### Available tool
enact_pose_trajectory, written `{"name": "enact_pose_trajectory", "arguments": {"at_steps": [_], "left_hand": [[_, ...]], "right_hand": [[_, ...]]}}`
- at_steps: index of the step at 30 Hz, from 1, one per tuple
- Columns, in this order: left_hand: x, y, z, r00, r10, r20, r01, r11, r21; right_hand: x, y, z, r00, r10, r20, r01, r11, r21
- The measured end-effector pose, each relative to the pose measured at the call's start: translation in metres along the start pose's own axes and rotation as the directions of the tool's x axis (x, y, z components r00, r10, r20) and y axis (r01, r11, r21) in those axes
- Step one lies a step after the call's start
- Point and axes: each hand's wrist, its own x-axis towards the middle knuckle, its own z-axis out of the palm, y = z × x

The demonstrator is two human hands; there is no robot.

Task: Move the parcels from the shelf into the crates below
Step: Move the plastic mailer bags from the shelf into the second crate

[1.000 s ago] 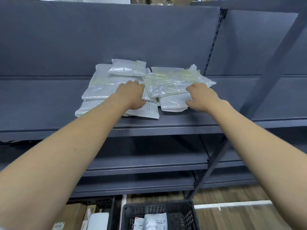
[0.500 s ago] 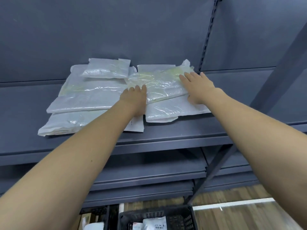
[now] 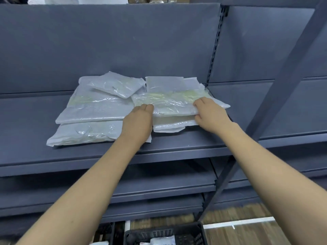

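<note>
At the bottom edge, a black slotted crate point(image 3: 164, 233) sits on the wood floor with white packets inside. Above it, both bare arms reach up to the dark grey shelf point(image 3: 177, 147). The left hand point(image 3: 137, 123) lies flat, fingers together, against the left edge of a clear plastic parcel point(image 3: 169, 105). The right hand point(image 3: 211, 113) pinches that parcel's right edge, thumb under, fingers on top. Behind and to the left, more white bubble mailers point(image 3: 95, 110) lie stacked.
</note>
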Motion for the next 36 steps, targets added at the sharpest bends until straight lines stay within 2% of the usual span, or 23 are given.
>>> {"name": "enact_pose_trajectory", "arguments": {"at_steps": [4,8,14,17,19,22,24,27,30,32,33,36], "left_hand": [[-0.063,0.003,0.003,0.998,-0.046,-0.052,0.03,0.961,-0.274],[-0.11,0.006,0.006,0.999,-0.01,-0.044,-0.007,0.928,-0.372],[-0.159,0.0,-0.002,0.988,0.043,0.152,0.04,0.865,-0.501],[-0.174,-0.001,-0.013,0.993,-0.037,0.116,0.098,0.81,-0.578],[-0.177,-0.005,-0.018,0.993,-0.111,0.047,0.119,0.826,-0.551],[-0.177,-0.015,-0.029,0.996,-0.089,0.014,0.086,0.891,-0.445],[-0.174,-0.023,-0.035,0.994,-0.067,0.087,0.097,0.906,-0.412],[-0.167,-0.031,-0.042,0.983,-0.003,0.185,0.052,0.963,-0.263],[-0.16,-0.031,-0.054,0.919,0.038,0.392,0.081,0.956,-0.282],[-0.157,-0.031,-0.06,0.888,0.015,0.46,0.122,0.956,-0.267],[-0.157,-0.032,-0.061,0.897,0.006,0.443,0.113,0.964,-0.242],[-0.163,-0.029,-0.064,0.96,0.044,0.276,0.032,0.964,-0.265]], "right_hand": [[-0.061,-0.013,0.003,0.993,0.021,-0.116,-0.008,0.994,0.111],[-0.118,-0.025,0.017,0.985,0.063,-0.163,-0.037,0.987,0.158],[-0.177,-0.044,0.04,0.951,0.077,-0.298,-0.045,0.992,0.114],[-0.198,-0.052,0.045,0.916,0.085,-0.392,-0.053,0.994,0.093],[-0.211,-0.057,0.05,0.896,0.069,-0.438,-0.037,0.996,0.082],[-0.227,-0.065,0.056,0.858,0.037,-0.512,0.01,0.996,0.088],[-0.234,-0.07,0.06,0.813,0.001,-0.582,0.065,0.994,0.092],[-0.244,-0.079,0.064,0.744,-0.056,-0.666,0.136,0.988,0.068],[-0.252,-0.088,0.065,0.713,-0.06,-0.699,0.144,0.988,0.063],[-0.256,-0.091,0.066,0.729,-0.063,-0.682,0.143,0.988,0.062],[-0.258,-0.091,0.067,0.751,-0.07,-0.656,0.142,0.988,0.058],[-0.262,-0.088,0.07,0.843,-0.09,-0.531,0.15,0.986,0.071]]}}
